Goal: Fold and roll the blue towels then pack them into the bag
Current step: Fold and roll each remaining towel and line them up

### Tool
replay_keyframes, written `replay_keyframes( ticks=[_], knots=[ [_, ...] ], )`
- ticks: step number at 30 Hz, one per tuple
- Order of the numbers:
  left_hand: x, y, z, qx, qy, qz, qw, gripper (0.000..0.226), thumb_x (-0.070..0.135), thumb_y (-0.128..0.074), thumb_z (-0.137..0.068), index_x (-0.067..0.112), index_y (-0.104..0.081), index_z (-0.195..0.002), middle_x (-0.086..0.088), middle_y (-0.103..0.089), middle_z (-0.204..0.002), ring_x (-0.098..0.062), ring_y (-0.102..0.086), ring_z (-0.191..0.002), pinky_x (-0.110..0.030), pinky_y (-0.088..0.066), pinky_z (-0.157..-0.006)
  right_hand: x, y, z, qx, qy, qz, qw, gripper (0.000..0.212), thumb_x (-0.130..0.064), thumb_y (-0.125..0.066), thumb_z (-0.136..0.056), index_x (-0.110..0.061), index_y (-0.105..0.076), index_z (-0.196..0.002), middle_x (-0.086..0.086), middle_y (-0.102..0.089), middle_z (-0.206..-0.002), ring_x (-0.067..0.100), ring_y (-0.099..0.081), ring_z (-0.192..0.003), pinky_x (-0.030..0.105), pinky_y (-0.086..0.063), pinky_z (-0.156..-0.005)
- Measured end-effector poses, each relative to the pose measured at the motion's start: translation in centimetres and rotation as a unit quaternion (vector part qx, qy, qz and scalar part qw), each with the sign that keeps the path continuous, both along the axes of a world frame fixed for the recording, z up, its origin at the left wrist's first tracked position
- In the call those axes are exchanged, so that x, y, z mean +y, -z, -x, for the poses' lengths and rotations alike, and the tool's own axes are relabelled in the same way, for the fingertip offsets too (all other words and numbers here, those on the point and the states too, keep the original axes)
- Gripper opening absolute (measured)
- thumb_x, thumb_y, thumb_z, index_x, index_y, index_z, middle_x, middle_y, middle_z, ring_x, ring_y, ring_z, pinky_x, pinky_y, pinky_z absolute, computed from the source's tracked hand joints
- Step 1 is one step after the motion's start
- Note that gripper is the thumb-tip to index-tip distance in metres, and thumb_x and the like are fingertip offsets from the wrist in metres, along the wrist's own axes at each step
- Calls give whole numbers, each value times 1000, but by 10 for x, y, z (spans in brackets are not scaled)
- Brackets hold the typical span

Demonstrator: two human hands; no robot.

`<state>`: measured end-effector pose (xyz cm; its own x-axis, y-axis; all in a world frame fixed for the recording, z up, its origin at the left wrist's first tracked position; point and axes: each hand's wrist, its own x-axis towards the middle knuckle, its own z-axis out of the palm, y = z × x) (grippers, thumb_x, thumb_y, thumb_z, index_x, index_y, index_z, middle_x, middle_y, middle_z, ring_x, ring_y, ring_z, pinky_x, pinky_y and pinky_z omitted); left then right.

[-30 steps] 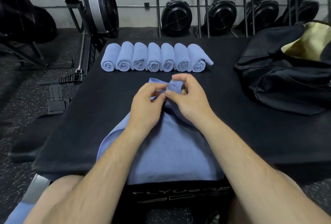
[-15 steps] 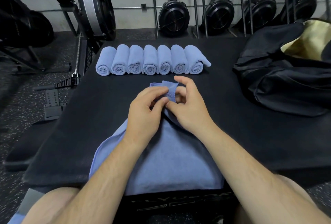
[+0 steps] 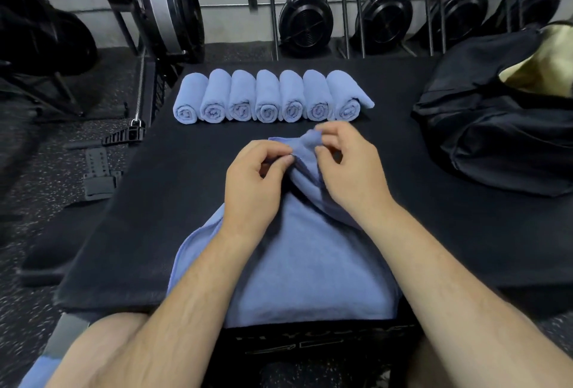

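A loose blue towel [image 3: 310, 263] lies on the black padded platform [image 3: 155, 217] in front of me, its near edge hanging over the front. Its far end is bunched up between my hands. My left hand [image 3: 257, 183] pinches the cloth at the left of the bunch. My right hand [image 3: 347, 167] pinches the raised tip of it, just to the right. Several rolled blue towels [image 3: 269, 98] lie side by side in a row farther back. A black bag [image 3: 496, 127] with a pale lining sits open at the right.
A rowing machine flywheel [image 3: 170, 6] and its rail stand at the back left. Black fan units [image 3: 305, 23] line the back wall behind upright bars. Speckled rubber floor [image 3: 46, 170] lies to the left. More blue cloth [image 3: 34, 372] shows at the bottom left corner.
Both hands keep pinching the towel's far end. My right hand has shifted slightly right and lifted the tip, so the hands are a little further apart.
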<state>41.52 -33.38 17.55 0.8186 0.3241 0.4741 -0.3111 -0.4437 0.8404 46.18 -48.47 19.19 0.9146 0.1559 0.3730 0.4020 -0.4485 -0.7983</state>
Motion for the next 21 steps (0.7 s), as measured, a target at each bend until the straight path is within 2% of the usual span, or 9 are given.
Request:
replay_keyframes(
  ticks=[3, 5, 10, 16, 19, 21],
  knots=[
    [-1, 0, 1, 9, 3, 2, 1000, 15, 2, -69, -90, 15, -77, -93, 8, -71, -98, -7, -66, -98, -15, -50, -82, 1, 1, 4, 14, -62, 11, 998, 16, -10, -65, -94, -21, -70, -104, -20, -71, -95, -12, -64, -90, 4, -43, -75],
    [-2, 0, 1, 13, 3, 10, 1000, 15, 3, -69, -90, 16, -77, -93, 7, -71, -98, -7, -66, -99, -14, -50, -81, 2, 3, 6, 18, -84, 8, 996, 16, -9, -67, -92, -21, -73, -100, -19, -73, -93, -9, -67, -89, 6, -44, -76],
    [-2, 1, 1, 20, -1, 28, 999, 16, 6, -70, -91, 20, -77, -92, 8, -71, -97, -9, -67, -98, -18, -52, -82, 0, 1, 7, 30, -101, 11, 994, 21, -8, -66, -91, -26, -73, -100, -17, -74, -91, -6, -67, -88, 8, -45, -75],
    [-3, 2, 2, 30, -6, 40, 999, 16, 6, -71, -90, 20, -77, -90, 7, -71, -95, -6, -67, -94, -13, -49, -80, 0, 2, 8, 45, -103, 14, 994, 17, -11, -67, -90, -23, -74, -98, -14, -75, -88, -2, -68, -83, 10, -44, -72],
    [-3, 2, 4, 32, 3, 39, 999, 22, 2, -70, -88, 23, -76, -89, 7, -71, -96, -6, -67, -94, -14, -49, -79, 1, 2, 9, 74, -123, -12, 990, 4, -25, -74, -90, -25, -70, -89, -14, -73, -83, 1, -64, -72, 17, -47, -70],
    [-1, 0, 4, 33, 15, 17, 999, 24, 2, -71, -87, 25, -75, -92, 8, -70, -101, -3, -66, -94, -11, -48, -79, 3, 3, 9, 57, -112, 4, 992, 11, -30, -76, -90, -25, -68, -87, -14, -72, -82, 0, -62, -72, 15, -45, -69]
  ],
)
